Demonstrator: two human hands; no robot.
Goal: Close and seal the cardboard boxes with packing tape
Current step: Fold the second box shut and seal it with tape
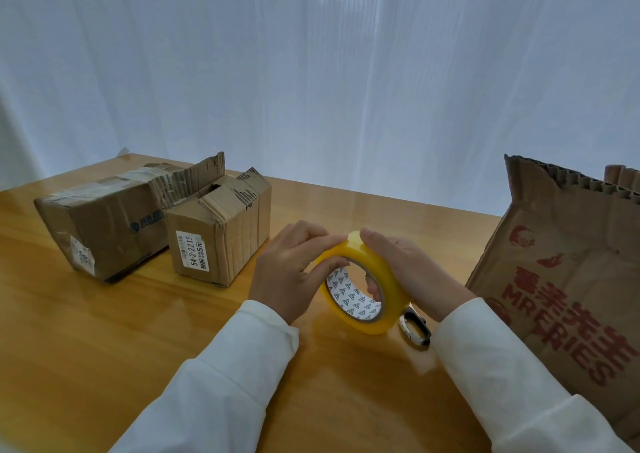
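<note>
White curtain backs the desk [104,331]. Tape [360,281] is gripped upright above it by the left hand [289,269] and right hand [412,272], probably so its end can be found; boxes [221,224] wait unsealed at left.

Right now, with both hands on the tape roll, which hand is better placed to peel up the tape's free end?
Probably the left hand: its fingertips rest on the tape roll outer face, while the right hand grips through the core, steadying it.
</note>
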